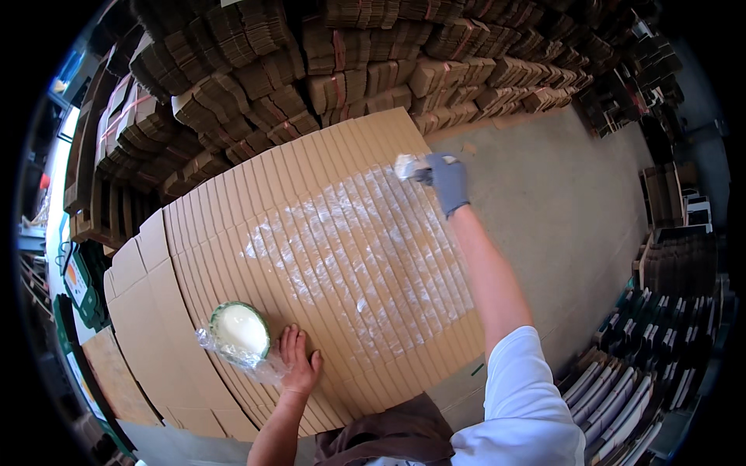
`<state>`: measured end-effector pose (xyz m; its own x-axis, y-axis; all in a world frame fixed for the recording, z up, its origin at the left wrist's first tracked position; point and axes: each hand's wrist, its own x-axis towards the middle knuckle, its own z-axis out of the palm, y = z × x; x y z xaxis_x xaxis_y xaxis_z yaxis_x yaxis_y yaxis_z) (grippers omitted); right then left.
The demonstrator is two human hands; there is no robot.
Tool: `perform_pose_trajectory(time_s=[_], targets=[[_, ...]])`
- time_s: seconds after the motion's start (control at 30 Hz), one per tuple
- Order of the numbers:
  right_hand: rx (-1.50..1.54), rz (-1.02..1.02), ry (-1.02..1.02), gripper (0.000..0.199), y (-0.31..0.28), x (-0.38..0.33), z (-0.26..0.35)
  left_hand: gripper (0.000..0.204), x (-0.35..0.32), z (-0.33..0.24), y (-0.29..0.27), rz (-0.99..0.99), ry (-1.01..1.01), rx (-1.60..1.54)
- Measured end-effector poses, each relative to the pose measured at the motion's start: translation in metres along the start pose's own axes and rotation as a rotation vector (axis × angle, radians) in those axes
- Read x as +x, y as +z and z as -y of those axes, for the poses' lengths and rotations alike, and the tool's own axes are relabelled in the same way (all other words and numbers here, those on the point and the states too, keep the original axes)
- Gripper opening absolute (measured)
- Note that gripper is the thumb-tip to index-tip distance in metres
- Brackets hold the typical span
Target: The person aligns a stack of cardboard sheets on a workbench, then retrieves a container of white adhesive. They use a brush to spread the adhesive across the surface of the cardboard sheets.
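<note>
Overlapping cardboard sheets (233, 194) are fanned out in front of me, their edges forming narrow parallel strips. Wet, whitish glue-like streaks (365, 241) cover the middle and right of those strips. In a grey glove, my right hand (448, 180) is closed at the far right edge of the sheets. It grips a small white-headed applicator (406, 166), blurred and partly hidden by the fingers. My bare left hand (299, 361) lies on the cardboard, fingers stretched out. Beside it, a green-rimmed round tub (239, 329) holds creamy white paste, with clear plastic film (268, 368) around its near side.
Tall stacks of bundled cardboard (334, 89) line the far side, and a wooden pallet (97, 221) stands at the left. Concrete floor (559, 210) shows to the right. Rows of stacked pieces (622, 396) stand at the lower right.
</note>
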<state>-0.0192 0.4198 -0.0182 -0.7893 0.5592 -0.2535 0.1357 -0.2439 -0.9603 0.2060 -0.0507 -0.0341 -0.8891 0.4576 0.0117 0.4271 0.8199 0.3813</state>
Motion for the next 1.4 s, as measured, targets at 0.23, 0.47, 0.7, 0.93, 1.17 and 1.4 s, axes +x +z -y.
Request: perform_pose_trajectory(time_s=[0.23, 0.47, 0.7, 0.93, 1.17, 1.4], targets=[[0.064, -0.120, -0.022, 0.011, -0.021, 0.027, -0.027, 0.064, 0.001, -0.002, 0.000, 0.006, -0.004, -0.007], [-0.075, -0.196, -0.077, 0.013, -0.004, -0.014, -0.011, 0.063, 0.009, -0.008, -0.002, 0.041, -0.032, -0.071], [-0.744, 0.264, -0.589, 0.014, 0.066, -0.195, -0.030, 0.065, -0.001, -0.001, -0.009, 0.078, -0.027, -0.073], [-1.183, 0.149, -0.173, 0.021, 0.060, -0.126, 0.001, 0.062, 0.006, -0.005, -0.001, 0.020, -0.016, -0.074], [-1.217, 0.433, -0.471, 0.029, 0.134, -0.181, -0.037, 0.059, 0.009, -0.003, -0.005, -0.012, 0.004, -0.052], [-1.162, 0.086, -0.430, 0.021, 0.111, -0.145, -0.001, 0.061, 0.004, -0.002, -0.005, 0.027, -0.016, -0.129]])
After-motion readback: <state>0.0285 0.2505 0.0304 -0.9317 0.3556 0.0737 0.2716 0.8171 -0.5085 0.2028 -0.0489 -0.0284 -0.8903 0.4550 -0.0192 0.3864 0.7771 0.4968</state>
